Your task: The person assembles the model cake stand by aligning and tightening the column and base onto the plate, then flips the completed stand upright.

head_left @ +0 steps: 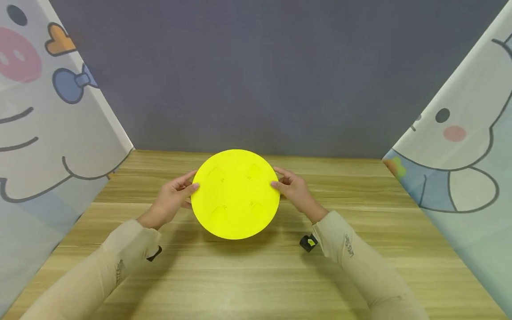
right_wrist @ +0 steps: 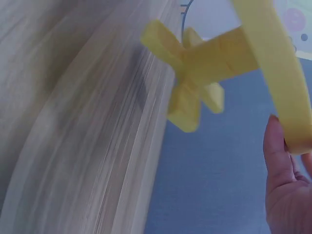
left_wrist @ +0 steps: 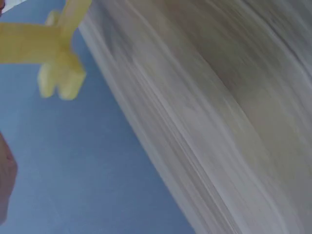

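A yellow round toy table [head_left: 236,195] is held above the wooden surface, its disc-shaped top facing the head camera. My left hand [head_left: 168,200] grips the left edge, thumb on the upper face. At the opposite edge my right hand [head_left: 296,191] holds on in the same way. From the right wrist, the toy table [right_wrist: 219,56] shows a thick rim, a central post and a cross-shaped foot off the surface. Part of that foot and post of the toy table [left_wrist: 61,68] also appears, blurred, in the left wrist view, with only a sliver of the left hand [left_wrist: 6,178].
Below the hands lies a wood-grain tabletop [head_left: 224,284]. A dark grey panel [head_left: 256,75] stands behind it. Cartoon-printed panels slant up on the left [head_left: 44,111] and the right [head_left: 468,133]. A black wrist device [head_left: 308,243] hangs under the right sleeve.
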A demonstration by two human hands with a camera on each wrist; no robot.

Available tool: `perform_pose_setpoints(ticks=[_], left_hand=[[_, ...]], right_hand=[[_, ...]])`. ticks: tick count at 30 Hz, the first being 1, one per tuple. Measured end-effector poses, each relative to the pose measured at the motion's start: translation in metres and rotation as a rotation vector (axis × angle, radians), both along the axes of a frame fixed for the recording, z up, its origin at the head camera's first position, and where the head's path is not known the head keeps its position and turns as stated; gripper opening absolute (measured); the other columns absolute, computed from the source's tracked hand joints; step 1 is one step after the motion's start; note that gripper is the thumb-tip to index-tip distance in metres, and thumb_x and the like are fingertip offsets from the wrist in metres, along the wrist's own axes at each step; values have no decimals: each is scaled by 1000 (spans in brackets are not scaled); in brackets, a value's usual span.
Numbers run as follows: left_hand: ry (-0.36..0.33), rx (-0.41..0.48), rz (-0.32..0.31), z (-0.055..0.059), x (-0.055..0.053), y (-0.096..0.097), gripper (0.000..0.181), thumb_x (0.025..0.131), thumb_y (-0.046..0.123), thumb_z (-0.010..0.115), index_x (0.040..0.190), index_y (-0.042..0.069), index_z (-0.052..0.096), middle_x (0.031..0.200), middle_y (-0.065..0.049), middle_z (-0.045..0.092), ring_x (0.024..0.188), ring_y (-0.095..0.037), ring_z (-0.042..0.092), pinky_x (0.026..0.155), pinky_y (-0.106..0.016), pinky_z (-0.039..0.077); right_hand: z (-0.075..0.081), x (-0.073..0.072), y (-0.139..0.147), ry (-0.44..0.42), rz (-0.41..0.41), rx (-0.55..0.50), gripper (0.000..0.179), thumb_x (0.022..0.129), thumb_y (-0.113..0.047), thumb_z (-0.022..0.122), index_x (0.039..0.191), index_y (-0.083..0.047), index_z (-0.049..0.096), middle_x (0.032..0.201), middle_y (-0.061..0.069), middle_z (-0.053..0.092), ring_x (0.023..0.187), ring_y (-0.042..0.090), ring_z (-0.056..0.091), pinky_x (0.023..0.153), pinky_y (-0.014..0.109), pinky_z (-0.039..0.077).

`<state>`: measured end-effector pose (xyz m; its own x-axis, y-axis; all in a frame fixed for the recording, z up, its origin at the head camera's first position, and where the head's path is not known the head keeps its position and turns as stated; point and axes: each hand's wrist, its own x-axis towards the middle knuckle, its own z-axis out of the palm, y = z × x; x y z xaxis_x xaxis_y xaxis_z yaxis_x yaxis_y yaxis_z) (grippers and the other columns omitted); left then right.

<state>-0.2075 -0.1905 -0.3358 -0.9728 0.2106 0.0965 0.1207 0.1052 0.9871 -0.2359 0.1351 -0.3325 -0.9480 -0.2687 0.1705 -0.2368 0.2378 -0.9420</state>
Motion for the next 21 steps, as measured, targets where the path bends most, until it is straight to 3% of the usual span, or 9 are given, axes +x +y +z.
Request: perform_pose_setpoints(ticks=[5,10,16,21], left_hand=[[-136,19,34,6,3,2,53,100,15,52,147,0,33,88,5,62,68,-9,64,60,-30,57],[-227,33,49,6,-3,5,55,100,17,52,149,2,31,85,4,62,67,-9,63,61,-29,56],[-302,19,-20,4,-9,3,65,96,11,58,151,4,24,89,4,63,72,-10,67,66,-33,57],[-352,-16,-71,3,-15,2,73,95,9,58,154,5,14,100,0,63,79,-11,67,72,-35,57]], right_hand=[[4,1,-3,-184,-9,-79,47,94,-4,61,138,3,47,90,12,67,66,15,68,62,38,58],[11,0,-5,-280,-13,-120,51,91,-1,62,138,3,45,90,9,64,67,14,67,63,35,58],[4,-2,-6,-370,20,-121,58,87,5,63,141,-2,44,95,12,61,72,15,67,70,39,57],[-1,-6,-8,-381,22,-122,57,89,3,61,143,0,42,97,12,61,72,14,67,69,36,57]])
